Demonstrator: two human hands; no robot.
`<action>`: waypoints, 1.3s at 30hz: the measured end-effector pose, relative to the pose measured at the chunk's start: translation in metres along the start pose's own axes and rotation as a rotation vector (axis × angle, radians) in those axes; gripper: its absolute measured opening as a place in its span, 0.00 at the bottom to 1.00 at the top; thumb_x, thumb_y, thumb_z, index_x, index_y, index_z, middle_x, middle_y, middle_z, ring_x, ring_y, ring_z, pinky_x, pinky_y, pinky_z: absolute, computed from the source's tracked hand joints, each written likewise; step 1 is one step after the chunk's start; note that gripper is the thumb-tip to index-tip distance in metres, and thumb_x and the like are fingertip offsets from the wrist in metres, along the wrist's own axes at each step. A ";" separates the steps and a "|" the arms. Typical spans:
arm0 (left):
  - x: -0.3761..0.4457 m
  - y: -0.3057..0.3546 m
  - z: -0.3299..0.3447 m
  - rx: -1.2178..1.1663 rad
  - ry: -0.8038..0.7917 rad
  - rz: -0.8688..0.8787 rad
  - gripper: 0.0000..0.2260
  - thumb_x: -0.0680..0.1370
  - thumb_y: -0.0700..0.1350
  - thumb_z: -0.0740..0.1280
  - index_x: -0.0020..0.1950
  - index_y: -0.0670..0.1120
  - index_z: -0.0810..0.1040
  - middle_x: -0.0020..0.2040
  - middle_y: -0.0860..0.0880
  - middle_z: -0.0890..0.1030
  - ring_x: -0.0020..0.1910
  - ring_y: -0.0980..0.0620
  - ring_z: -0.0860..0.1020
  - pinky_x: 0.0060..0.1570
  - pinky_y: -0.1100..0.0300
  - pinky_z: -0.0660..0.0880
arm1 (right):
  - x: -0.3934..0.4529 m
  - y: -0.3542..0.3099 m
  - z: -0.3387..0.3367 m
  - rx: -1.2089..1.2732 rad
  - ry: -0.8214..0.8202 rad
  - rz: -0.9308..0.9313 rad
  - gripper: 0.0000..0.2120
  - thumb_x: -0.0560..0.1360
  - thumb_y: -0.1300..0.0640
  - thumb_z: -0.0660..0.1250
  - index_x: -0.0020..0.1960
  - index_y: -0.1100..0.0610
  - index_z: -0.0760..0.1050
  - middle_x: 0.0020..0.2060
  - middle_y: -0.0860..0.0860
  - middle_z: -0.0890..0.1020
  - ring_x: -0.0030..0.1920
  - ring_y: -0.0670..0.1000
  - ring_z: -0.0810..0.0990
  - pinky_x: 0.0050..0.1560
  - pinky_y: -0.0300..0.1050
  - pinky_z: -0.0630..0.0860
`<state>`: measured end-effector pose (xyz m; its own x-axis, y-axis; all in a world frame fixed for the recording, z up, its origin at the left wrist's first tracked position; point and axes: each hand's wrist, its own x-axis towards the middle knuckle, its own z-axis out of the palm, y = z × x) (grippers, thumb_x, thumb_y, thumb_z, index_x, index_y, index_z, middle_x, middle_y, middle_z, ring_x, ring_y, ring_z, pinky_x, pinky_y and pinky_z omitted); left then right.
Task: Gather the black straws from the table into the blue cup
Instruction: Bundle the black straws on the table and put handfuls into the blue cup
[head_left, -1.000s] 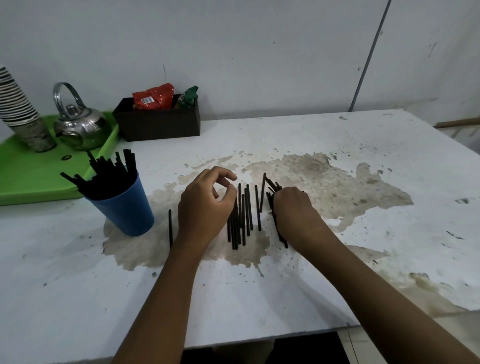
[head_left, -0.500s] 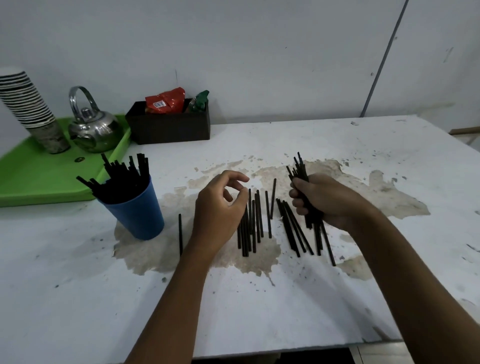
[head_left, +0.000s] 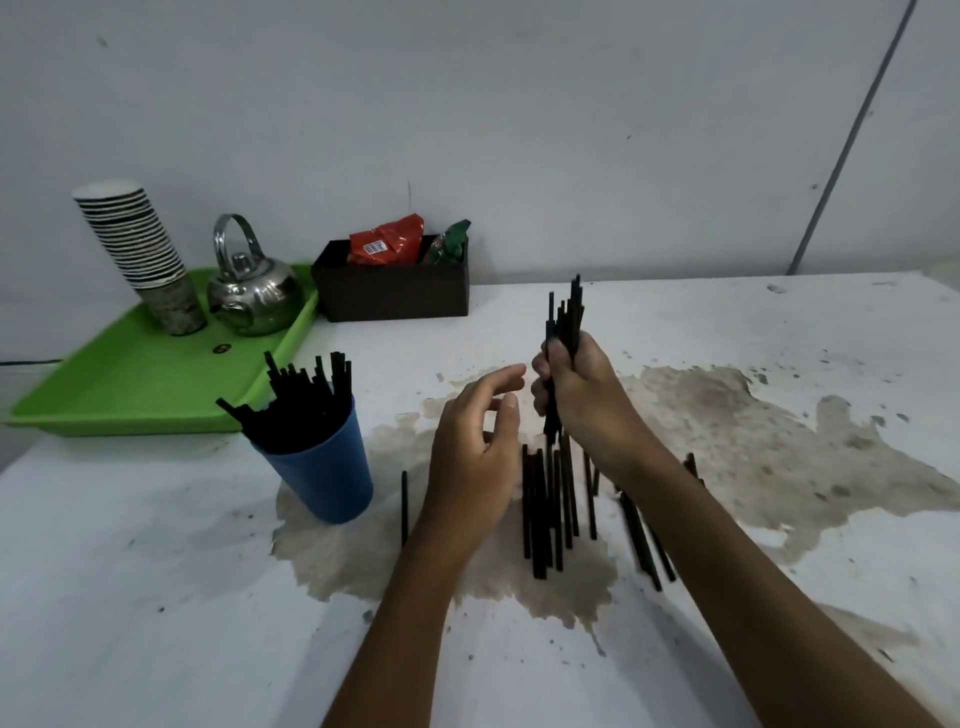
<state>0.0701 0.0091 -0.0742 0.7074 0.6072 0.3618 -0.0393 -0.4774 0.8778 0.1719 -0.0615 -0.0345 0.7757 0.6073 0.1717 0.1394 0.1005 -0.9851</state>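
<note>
Your right hand was fisted around a bundle of black straws, held upright above the middle of the table; that grip was pressed tight on their midsection, with the uneven ends sticking out well above and below it. Your left hand hung just beside it, fingers loosely spread and holding nothing.

The ends in your fist looked ragged, so a looser straw could have slid out of the bottom and dropped back among the loose straws lying under your hands. More of them lay partly hidden beneath your right forearm, and one single straw lay apart toward the blue cup.

The cup stood toward the left edge, already crowded with straws fanning out over its rim. Pushing a whole bundle into so full a cup could have jammed against those inside, flicked some out, or tipped the cup over. It also sat on a damp-looking stain, where it might have skidded.
</note>
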 end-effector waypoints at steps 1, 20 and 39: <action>0.001 -0.001 -0.001 -0.007 0.012 -0.008 0.14 0.85 0.47 0.57 0.68 0.59 0.74 0.61 0.62 0.78 0.64 0.65 0.74 0.64 0.63 0.72 | 0.008 -0.002 0.002 -0.004 0.012 -0.020 0.09 0.83 0.58 0.51 0.45 0.55 0.64 0.34 0.48 0.69 0.29 0.47 0.66 0.32 0.41 0.67; 0.018 -0.009 -0.009 -0.001 0.193 -0.041 0.16 0.84 0.48 0.60 0.71 0.59 0.69 0.66 0.63 0.73 0.67 0.61 0.70 0.62 0.62 0.72 | 0.029 0.039 0.044 0.021 -0.005 -0.021 0.11 0.82 0.50 0.51 0.45 0.50 0.68 0.34 0.46 0.71 0.34 0.47 0.69 0.37 0.45 0.69; 0.094 0.052 -0.032 0.074 0.105 0.199 0.16 0.84 0.47 0.57 0.70 0.53 0.74 0.68 0.58 0.76 0.70 0.60 0.70 0.70 0.56 0.69 | 0.029 0.048 0.047 0.014 -0.063 -0.138 0.13 0.83 0.51 0.52 0.51 0.62 0.64 0.31 0.51 0.66 0.29 0.50 0.61 0.31 0.49 0.61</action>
<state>0.1118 0.0616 0.0159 0.6134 0.5575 0.5593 -0.1156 -0.6372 0.7620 0.1714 -0.0020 -0.0767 0.7096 0.6352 0.3049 0.2330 0.1968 -0.9524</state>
